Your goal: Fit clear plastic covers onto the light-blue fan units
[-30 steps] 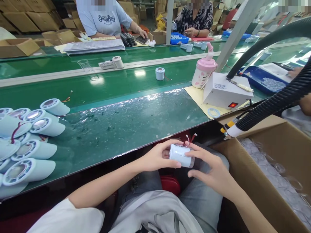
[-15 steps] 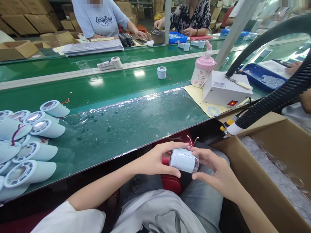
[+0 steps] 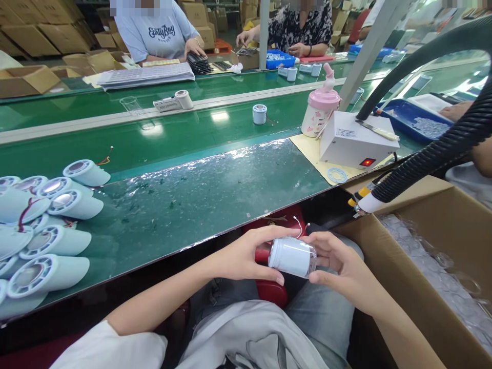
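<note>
Over my lap, a light-blue cylindrical housing (image 3: pixel 291 256) lies on its side between my two hands. My left hand (image 3: pixel 257 254) curves round its left, ringed end, with thumb below and fingers above. At the other end a clear plastic sleeve (image 3: pixel 312 260) surrounds the housing and sticks out past it. My right hand (image 3: pixel 342 261) grips that end, its thumb at the lower edge and its fingertips partly hidden behind. A thin white wire (image 3: pixel 298 225) with a small plug rises behind the housing.
Several similar light-blue housings (image 3: pixel 54 241) are piled at the left of the bench. A single housing (image 3: pixel 259 114) stands on the green belt. To the right are a white box (image 3: pixel 357 141), a black hose (image 3: pixel 423 154) and a carton (image 3: pixel 423 292) of clear sleeves.
The clear sleeve sticks out slightly more, and my right hand has shifted a little right. The red wire end shows less. The lone housing on the belt has moved slightly right.
</note>
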{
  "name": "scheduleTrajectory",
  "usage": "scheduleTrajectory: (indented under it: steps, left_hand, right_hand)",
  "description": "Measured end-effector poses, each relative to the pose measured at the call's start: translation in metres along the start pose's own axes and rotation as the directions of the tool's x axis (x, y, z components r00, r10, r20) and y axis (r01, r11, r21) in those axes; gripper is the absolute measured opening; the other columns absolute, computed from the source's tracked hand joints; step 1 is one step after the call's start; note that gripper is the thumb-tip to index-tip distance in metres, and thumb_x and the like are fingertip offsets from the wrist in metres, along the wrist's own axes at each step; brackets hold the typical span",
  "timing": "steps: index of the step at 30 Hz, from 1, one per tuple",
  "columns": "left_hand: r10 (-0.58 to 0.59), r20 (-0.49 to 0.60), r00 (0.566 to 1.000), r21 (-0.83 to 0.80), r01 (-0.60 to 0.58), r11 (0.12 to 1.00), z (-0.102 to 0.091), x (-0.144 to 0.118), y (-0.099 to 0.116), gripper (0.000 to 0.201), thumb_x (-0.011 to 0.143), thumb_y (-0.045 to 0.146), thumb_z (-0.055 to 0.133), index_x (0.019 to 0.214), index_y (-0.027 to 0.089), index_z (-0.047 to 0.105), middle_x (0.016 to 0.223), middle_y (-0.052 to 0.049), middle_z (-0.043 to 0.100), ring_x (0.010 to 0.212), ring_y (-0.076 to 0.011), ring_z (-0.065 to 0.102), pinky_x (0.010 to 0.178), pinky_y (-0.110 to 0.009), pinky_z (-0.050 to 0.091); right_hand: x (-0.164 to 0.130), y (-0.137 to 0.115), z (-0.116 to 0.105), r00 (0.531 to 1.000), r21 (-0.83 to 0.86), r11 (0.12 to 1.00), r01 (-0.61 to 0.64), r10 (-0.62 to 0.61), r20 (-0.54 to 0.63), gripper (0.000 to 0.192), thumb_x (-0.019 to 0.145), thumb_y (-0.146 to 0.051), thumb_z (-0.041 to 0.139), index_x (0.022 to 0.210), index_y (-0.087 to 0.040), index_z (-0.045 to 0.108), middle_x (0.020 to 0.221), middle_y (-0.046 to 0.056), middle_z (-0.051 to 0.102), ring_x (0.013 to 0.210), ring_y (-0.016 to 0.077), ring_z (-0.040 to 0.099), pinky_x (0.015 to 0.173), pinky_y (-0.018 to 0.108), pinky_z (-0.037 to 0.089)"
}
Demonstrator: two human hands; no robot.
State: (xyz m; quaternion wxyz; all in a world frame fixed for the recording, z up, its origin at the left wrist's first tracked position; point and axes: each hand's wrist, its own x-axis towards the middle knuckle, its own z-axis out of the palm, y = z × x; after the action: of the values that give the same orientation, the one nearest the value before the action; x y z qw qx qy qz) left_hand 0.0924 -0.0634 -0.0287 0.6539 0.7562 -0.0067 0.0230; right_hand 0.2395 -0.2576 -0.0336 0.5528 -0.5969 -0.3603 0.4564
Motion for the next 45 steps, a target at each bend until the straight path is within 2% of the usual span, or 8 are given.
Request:
scheduleTrajectory:
  steps: [4, 10, 22, 30, 34, 40, 43, 45]
  left_hand:
    - [0.013, -0.004, 1.0, 0.013, -0.013, 1.0, 0.0, 0.0, -0.001, 0.077, 0.067, 0.027, 0.083, 0.137, 0.027, 0.051, 0.138, -0.013, 0.054, 0.124, -0.0289, 0.055, 0.104, -0.043, 0.044]
    - [0.064, 0.011, 0.998, 0.069, -0.065, 0.995, -0.003, 0.001, 0.0, 0.078, 0.068, 0.024, 0.083, 0.138, 0.027, 0.05, 0.14, -0.012, 0.054, 0.129, -0.028, 0.05, 0.106, -0.042, 0.042]
    - [0.06, 0.024, 0.998, 0.046, -0.061, 0.997, -0.002, 0.001, 0.001, 0.075, 0.071, 0.028, 0.081, 0.138, 0.026, 0.049, 0.142, -0.013, 0.051, 0.131, -0.0284, 0.048, 0.106, -0.041, 0.043]
    - [0.107, 0.028, 0.994, 0.049, -0.108, 0.993, -0.004, 0.003, 0.0, 0.078, 0.066, 0.022, 0.084, 0.136, 0.026, 0.052, 0.141, -0.012, 0.052, 0.133, -0.0282, 0.046, 0.112, -0.043, 0.035]
    - [0.023, 0.044, 0.999, -0.118, -0.018, 0.993, -0.001, 0.003, -0.003, 0.081, 0.067, 0.019, 0.083, 0.139, 0.027, 0.048, 0.142, -0.013, 0.051, 0.128, -0.0276, 0.051, 0.108, -0.041, 0.041]
    - [-0.102, 0.066, 0.993, -0.259, 0.115, 0.959, 0.001, 0.005, -0.006, 0.083, 0.067, 0.016, 0.082, 0.14, 0.026, 0.046, 0.137, -0.013, 0.053, 0.117, -0.0252, 0.06, 0.1, -0.038, 0.048]
    - [-0.145, 0.047, 0.988, -0.251, 0.152, 0.956, 0.001, 0.008, -0.006, 0.077, 0.066, 0.016, 0.082, 0.135, 0.025, 0.05, 0.133, -0.011, 0.056, 0.113, -0.0239, 0.061, 0.095, -0.035, 0.051]
    - [-0.168, 0.014, 0.986, -0.252, 0.166, 0.953, 0.002, 0.013, -0.006, 0.069, 0.066, 0.018, 0.082, 0.129, 0.023, 0.054, 0.127, -0.009, 0.06, 0.108, -0.0221, 0.062, 0.091, -0.032, 0.053]
  right_hand:
    - [0.002, 0.0, 0.002, 0.998, 0.146, 0.988, -0.055, 0.05, 0.039, 0.043, 0.078, -0.035, 0.077, 0.113, -0.025, 0.053, 0.113, 0.007, 0.065, 0.098, 0.0209, 0.064, 0.082, 0.033, 0.054]
    - [0.004, 0.002, 0.004, 0.99, 0.257, 0.957, -0.135, 0.137, 0.007, 0.041, 0.079, -0.039, 0.076, 0.109, -0.023, 0.053, 0.101, 0.004, 0.067, 0.083, 0.016, 0.063, 0.071, 0.026, 0.052]
    - [0.007, 0.007, 0.007, 0.961, 0.367, 0.89, -0.27, 0.275, 0.039, 0.045, 0.081, -0.057, 0.067, 0.101, -0.018, 0.054, 0.076, 0.002, 0.069, 0.06, 0.0144, 0.068, 0.062, 0.028, 0.058]
    - [0.01, 0.007, 0.015, 0.928, 0.475, 0.803, -0.36, 0.36, 0.095, 0.054, 0.077, -0.067, 0.064, 0.096, -0.016, 0.057, 0.063, 0.002, 0.071, 0.049, 0.0127, 0.068, 0.044, 0.015, 0.053]
    - [0.01, 0.007, 0.018, 0.899, 0.534, 0.734, -0.418, 0.417, 0.132, 0.056, 0.08, -0.067, 0.06, 0.092, -0.012, 0.063, 0.061, 0.006, 0.072, 0.045, 0.0112, 0.067, 0.041, 0.012, 0.051]
    - [0.011, 0.012, 0.018, 0.849, 0.575, 0.65, -0.496, 0.502, 0.165, 0.057, 0.101, -0.051, 0.025, 0.095, -0.01, 0.064, 0.06, 0.01, 0.071, 0.042, 0.0116, 0.066, 0.037, 0.012, 0.048]
    - [0.011, 0.018, 0.017, 0.852, 0.565, 0.665, -0.488, 0.503, 0.144, 0.055, 0.099, -0.053, 0.029, 0.09, -0.01, 0.063, 0.059, 0.009, 0.07, 0.042, 0.0131, 0.066, 0.037, 0.014, 0.048]
    - [0.005, 0.023, 0.011, 0.889, 0.535, 0.744, -0.399, 0.458, 0.026, 0.053, 0.093, -0.059, 0.04, 0.084, -0.012, 0.062, 0.059, 0.009, 0.069, 0.042, 0.0155, 0.066, 0.036, 0.018, 0.049]
